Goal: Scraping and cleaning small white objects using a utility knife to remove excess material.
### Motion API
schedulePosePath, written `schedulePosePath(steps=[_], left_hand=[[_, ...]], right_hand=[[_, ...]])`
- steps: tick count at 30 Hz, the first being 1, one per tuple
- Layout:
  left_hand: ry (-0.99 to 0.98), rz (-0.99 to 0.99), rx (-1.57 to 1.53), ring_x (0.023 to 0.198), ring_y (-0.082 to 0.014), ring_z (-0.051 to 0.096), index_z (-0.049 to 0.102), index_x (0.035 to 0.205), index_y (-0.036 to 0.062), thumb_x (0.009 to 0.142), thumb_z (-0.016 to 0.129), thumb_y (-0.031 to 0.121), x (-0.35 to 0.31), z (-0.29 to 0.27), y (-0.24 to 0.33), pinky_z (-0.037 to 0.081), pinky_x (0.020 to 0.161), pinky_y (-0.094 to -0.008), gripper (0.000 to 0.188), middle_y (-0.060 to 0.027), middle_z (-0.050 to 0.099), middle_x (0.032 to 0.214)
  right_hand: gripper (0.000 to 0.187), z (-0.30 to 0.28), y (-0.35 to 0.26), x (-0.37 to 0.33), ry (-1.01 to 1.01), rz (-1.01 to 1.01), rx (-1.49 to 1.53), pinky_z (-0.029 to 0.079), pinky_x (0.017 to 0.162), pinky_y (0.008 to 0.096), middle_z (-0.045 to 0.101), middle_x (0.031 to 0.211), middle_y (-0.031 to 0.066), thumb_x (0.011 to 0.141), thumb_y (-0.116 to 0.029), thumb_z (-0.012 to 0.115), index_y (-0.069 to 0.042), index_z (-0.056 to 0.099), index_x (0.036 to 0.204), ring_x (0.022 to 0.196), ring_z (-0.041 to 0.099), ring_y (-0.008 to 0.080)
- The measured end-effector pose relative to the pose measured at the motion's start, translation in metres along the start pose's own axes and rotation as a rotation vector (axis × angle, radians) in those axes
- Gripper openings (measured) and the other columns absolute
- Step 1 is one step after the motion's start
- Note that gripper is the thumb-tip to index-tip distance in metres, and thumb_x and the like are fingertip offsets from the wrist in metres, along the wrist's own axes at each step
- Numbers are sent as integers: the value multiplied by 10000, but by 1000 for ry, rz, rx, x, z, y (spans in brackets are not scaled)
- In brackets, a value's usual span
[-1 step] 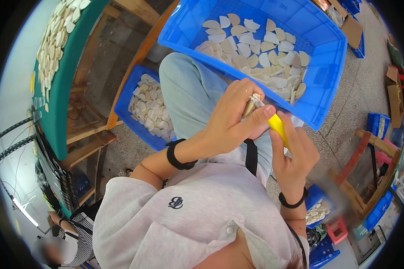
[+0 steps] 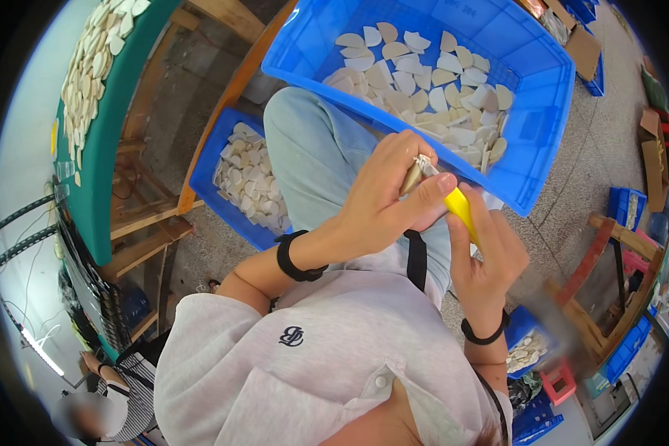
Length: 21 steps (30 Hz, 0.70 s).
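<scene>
My left hand is closed around a small cream-coloured piece, its fingers hiding most of it. Between the fingers and thumb of my right hand is a yellow-handled knife. The knife's shiny front end lies against the cream piece, beside my left thumb; its tip is hard to make out. Both hands are over my lap, by the near edge of a big blue crate. Inside that crate lie many flat, half-round cream and white pieces.
To the left of my knee stands a smaller blue crate full of similar pieces. A green-topped table at the far left bears another heap. At lower left is another person. Wooden frames and a red stool stand at right.
</scene>
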State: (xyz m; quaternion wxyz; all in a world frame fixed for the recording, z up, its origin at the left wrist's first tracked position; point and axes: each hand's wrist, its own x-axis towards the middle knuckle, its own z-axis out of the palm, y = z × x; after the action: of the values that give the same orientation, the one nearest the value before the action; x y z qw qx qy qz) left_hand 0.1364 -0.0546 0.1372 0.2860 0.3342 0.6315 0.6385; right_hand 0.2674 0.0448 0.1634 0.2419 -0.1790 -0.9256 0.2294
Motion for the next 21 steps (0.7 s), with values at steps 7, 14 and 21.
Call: schedulePosePath(steps=[7, 14, 21], left_hand=[[-50, -101, -202, 739, -166, 388, 454, 823, 61, 854, 596, 300, -1, 2, 0, 326, 682, -296, 281, -51, 438, 730], [-44, -169, -197, 757, -182, 388, 443, 828, 55, 873, 558, 303, -2, 1, -1, 322, 701, -297, 277, -59, 438, 767], [-12, -145, -153, 735, -211, 389, 461, 789, 39, 881, 539, 270, -3, 1, 1, 316, 676, -313, 261, -74, 425, 739]], right_hand=[[348, 6, 6, 3, 84, 53, 80, 369, 440, 282, 544, 649, 45, 740, -157, 701, -66, 632, 1068, 495, 499, 175], [330, -6, -1, 5, -68, 36, 66, 352, 427, 288, 507, 614, 30, 741, -175, 702, -67, 639, 1047, 472, 476, 174], [343, -7, -1, 6, -65, 2, 6, 327, 416, 286, 462, 583, 15, 728, -186, 711, -75, 643, 1046, 454, 444, 166]])
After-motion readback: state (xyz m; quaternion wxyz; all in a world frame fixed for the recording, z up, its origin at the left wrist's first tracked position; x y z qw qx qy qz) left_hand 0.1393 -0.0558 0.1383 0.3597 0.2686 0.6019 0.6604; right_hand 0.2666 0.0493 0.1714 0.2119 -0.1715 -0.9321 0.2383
